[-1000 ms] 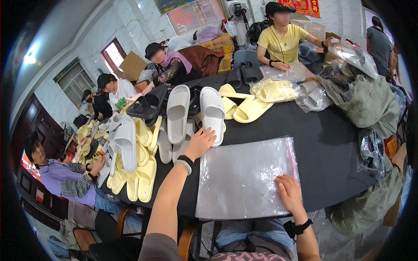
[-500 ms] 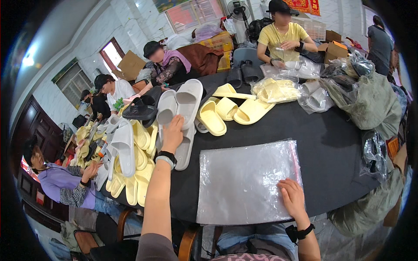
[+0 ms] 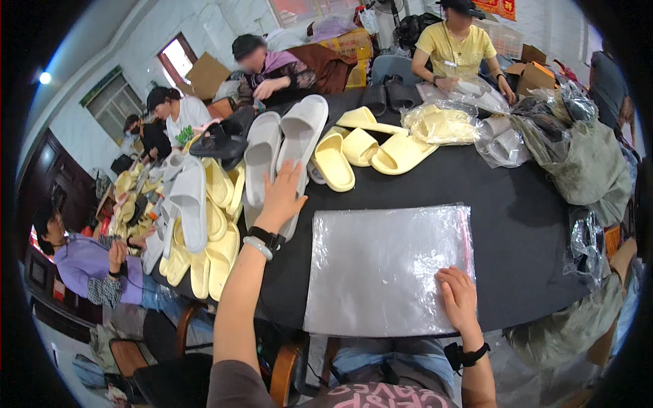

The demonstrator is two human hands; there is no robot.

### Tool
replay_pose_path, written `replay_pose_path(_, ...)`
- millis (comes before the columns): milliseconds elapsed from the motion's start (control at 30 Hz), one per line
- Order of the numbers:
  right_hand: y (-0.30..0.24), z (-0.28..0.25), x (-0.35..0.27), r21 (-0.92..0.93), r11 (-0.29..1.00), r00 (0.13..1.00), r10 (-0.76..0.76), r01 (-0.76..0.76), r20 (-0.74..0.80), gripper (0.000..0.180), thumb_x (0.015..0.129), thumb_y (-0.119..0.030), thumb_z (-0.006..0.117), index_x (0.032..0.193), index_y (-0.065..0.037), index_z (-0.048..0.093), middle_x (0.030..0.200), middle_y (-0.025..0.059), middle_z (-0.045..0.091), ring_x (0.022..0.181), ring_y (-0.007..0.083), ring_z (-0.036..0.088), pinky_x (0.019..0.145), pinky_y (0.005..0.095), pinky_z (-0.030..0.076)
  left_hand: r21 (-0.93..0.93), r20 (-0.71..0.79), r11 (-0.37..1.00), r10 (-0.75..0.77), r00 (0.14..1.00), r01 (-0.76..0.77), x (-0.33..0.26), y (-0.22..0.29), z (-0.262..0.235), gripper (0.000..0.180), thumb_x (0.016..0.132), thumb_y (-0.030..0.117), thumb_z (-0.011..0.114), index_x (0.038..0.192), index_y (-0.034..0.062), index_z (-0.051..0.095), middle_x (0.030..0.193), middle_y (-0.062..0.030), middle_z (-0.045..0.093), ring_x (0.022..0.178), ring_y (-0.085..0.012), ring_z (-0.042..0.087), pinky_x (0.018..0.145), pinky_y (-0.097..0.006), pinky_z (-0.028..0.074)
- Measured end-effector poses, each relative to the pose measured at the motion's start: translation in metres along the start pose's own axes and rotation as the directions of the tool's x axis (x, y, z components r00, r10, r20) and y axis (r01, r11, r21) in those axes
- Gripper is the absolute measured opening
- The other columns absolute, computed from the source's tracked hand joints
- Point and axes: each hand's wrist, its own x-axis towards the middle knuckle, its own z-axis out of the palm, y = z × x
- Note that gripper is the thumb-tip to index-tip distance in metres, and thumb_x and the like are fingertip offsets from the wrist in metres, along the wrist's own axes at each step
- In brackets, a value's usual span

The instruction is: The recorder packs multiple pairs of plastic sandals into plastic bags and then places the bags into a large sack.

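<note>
We see gray slippers (image 3: pixel 299 143) left of clear bags (image 3: pixel 377 268) on the black table (image 3: pixel 401 187). Left hand (image 3: pixel 280 194) lies over them, fingers spread; can't tell if it grips. Right hand (image 3: pixel 458 292) rests loosely on the bags, unclenched. We judge slippers light, bendy, best held by straps; bags thin, slippery.

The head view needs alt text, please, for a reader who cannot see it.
A person's left hand touches a grey slipper on a black table; the right hand rests on clear plastic bags. Yellow slippers and co-workers are nearby.
</note>
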Motion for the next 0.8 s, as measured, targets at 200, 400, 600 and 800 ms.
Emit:
replay_pose_path(200, 0.01, 0.001, -0.004, -0.027, 0.999, 0.999, -0.032, 0.031, -0.023, 0.023, 0.092, -0.019, 0.054, 0.106, -0.007, 0.069, 0.117, 0.0089, 0.065, 0.12, 0.0302, 0.055, 0.1, 0.0425, 0.041, -0.462, 0.163, 0.882, 0.191, 0.968, -0.096, -0.101, 0.071, -0.018, 0.074, 0.087, 0.031, 0.065, 0.145, -0.0031, 0.033, 0.15, -0.029, 0.029, 0.142, -0.0403, 0.025, 0.116, -0.053, 0.016)
replay_pose_path(400, 0.009, 0.003, -0.002, -0.033, 0.998, 0.999, -0.046, 0.047, 0.004, 0.025, 0.09, -0.02, 0.058, 0.109, -0.006, 0.066, 0.12, 0.0109, 0.063, 0.121, 0.0316, 0.053, 0.1, 0.0435, 0.04, -0.542, 0.172, 0.832, -0.031, 0.985, 0.121, -0.18, 0.095, 0.019, 0.068, 0.094, 0.034, 0.055, 0.144, -0.0056, 0.033, 0.151, -0.0302, 0.027, 0.141, -0.0418, 0.026, 0.116, -0.051, 0.019)
replay_pose_path(600, -0.005, -0.009, -0.011, -0.482, 0.861, 0.984, -0.103, 0.162, 0.146, 0.049, 0.089, -0.038, 0.059, 0.133, -0.017, 0.055, 0.14, 0.0096, 0.05, 0.131, 0.0299, 0.044, 0.108, 0.05, 0.032, -0.346, 0.126, 0.936, -0.014, 0.992, 0.057, -0.196, 0.102, 0.036, 0.068, 0.096, 0.04, 0.047, 0.145, -0.0051, 0.031, 0.152, -0.0261, 0.029, 0.141, -0.0372, 0.03, 0.115, -0.052, 0.02)
replay_pose_path(800, 0.024, -0.018, -0.025, -0.576, 0.815, 0.987, 0.033, 0.065, 0.158, 0.057, 0.094, -0.055, 0.043, 0.143, -0.025, 0.046, 0.148, 0.0066, 0.043, 0.139, 0.0261, 0.035, 0.114, 0.0518, 0.021, -0.278, 0.137, 0.958, -0.033, 0.99, 0.071, -0.196, 0.108, 0.036, 0.066, 0.095, 0.036, 0.049, 0.144, -0.0058, 0.033, 0.151, -0.0265, 0.031, 0.14, -0.0387, 0.03, 0.115, -0.055, 0.019)
